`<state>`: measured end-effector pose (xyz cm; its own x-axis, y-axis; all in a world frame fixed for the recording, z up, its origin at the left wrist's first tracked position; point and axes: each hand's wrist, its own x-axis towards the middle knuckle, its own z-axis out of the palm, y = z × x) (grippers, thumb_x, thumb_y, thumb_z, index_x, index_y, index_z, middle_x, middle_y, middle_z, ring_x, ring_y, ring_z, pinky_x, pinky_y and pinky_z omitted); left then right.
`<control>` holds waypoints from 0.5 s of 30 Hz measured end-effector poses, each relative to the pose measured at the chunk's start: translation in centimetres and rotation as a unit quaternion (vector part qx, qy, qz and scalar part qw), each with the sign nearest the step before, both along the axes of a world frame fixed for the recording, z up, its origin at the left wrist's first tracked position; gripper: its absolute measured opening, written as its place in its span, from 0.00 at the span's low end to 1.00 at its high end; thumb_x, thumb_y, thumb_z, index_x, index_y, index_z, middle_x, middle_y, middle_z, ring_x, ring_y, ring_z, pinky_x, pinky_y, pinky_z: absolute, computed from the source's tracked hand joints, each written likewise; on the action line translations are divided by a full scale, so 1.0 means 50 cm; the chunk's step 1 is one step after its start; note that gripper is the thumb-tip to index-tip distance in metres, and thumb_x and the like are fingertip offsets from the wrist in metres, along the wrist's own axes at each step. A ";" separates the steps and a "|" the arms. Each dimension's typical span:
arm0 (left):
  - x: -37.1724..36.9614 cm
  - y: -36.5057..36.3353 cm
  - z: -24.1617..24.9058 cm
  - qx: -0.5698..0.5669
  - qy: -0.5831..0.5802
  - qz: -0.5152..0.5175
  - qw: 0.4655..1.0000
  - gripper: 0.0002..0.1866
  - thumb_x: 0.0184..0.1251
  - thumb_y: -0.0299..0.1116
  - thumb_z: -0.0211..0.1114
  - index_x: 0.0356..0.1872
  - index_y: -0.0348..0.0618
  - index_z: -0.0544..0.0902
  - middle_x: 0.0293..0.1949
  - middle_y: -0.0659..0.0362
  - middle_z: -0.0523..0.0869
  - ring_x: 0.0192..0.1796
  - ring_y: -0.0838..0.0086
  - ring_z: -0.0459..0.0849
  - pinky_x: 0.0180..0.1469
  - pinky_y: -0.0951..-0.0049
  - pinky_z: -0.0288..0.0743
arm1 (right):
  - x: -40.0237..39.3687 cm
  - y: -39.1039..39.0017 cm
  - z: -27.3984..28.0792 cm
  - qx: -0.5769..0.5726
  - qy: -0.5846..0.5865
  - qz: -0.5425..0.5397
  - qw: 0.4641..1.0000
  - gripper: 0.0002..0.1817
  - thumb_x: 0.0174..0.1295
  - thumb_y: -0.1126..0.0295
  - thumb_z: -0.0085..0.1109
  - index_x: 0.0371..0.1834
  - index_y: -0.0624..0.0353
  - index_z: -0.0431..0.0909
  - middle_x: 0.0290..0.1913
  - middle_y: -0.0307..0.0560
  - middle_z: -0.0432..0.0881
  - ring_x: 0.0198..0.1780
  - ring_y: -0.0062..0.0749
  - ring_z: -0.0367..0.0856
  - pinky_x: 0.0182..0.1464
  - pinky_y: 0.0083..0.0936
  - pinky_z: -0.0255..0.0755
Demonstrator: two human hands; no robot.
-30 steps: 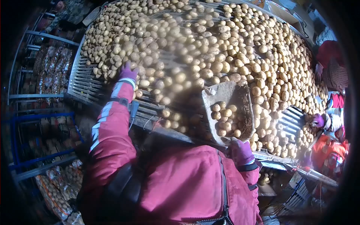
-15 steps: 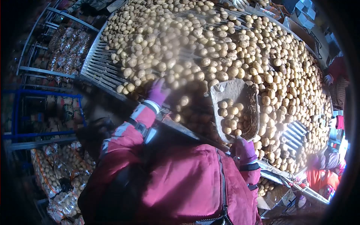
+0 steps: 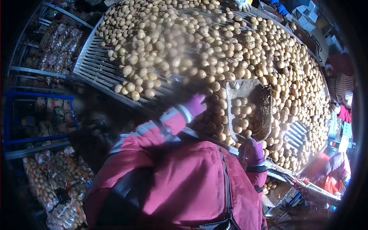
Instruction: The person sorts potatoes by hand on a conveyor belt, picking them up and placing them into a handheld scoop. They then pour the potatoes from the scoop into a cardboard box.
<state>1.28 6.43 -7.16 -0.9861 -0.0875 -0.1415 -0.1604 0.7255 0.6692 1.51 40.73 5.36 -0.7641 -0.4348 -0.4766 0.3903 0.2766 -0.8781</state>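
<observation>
Potatoes (image 3: 253, 46) cover a slatted sorting table in front of me. My right hand (image 3: 252, 152), in a purple glove, grips the near end of a worn scoop (image 3: 260, 115). Several small potatoes (image 3: 240, 111) lie inside the scoop, which rests among the others. My left hand (image 3: 196, 105), gloved in purple too, reaches over the table's near edge, just left of the scoop. Its fingers look apart, and I see nothing held in them. Potatoes lie close to its fingertips, partly in shadow.
Bare slats (image 3: 96, 69) show at the table's left end. Clear bags of potatoes (image 3: 42, 180) stand at lower left, behind a blue metal frame (image 3: 38, 94). Another person's gloved hand (image 3: 243, 5) is at the far edge; more people are at the right.
My left hand has moved right, toward the scoop, away from the potatoes at the left. The scoop sits slightly farther right in view, still in my right hand.
</observation>
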 end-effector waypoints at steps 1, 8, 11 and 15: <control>0.002 -0.044 -0.014 0.015 0.022 0.016 1.000 0.30 0.59 0.33 0.65 0.63 0.38 0.71 0.67 0.42 0.66 0.68 0.48 0.65 0.69 0.53 0.62 | 0.007 0.017 -0.055 -0.007 0.001 -0.005 1.000 0.18 0.54 0.83 0.60 0.49 0.61 0.82 0.23 0.39 0.72 0.22 0.22 0.70 0.23 0.24 0.64; -0.026 -0.358 0.060 0.007 0.166 0.116 0.979 0.11 0.63 0.29 0.62 0.44 0.37 0.81 0.42 0.47 0.85 0.47 0.57 0.83 0.51 0.63 0.76 | 0.030 -0.095 0.010 0.095 0.203 0.072 0.972 0.11 0.61 0.62 0.53 0.33 0.58 0.78 0.20 0.46 0.76 0.18 0.32 0.74 0.21 0.27 0.67; -0.055 -0.375 0.019 -0.130 0.137 0.099 0.977 0.09 0.59 0.33 0.64 0.37 0.40 0.81 0.35 0.46 0.83 0.42 0.52 0.82 0.46 0.59 0.76 | 0.053 -0.140 0.003 -0.027 -0.021 -0.115 0.993 0.18 0.68 0.57 0.51 0.27 0.60 0.76 0.17 0.47 0.76 0.14 0.31 0.72 0.17 0.26 0.64; -0.077 -0.359 0.020 -0.230 0.086 0.096 0.965 0.11 0.53 0.35 0.67 0.37 0.43 0.82 0.34 0.47 0.81 0.41 0.49 0.81 0.44 0.56 0.76 | 0.068 -0.164 -0.009 -0.068 -0.111 -0.179 0.975 0.14 0.65 0.58 0.55 0.32 0.59 0.75 0.19 0.45 0.76 0.16 0.32 0.73 0.17 0.27 0.64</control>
<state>-2.57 -11.53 -6.19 -0.9509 -0.2856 0.1196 -0.2372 0.9202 0.3114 4.92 32.55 4.91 -0.7637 -0.2297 -0.6032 0.6244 -0.0258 -0.7807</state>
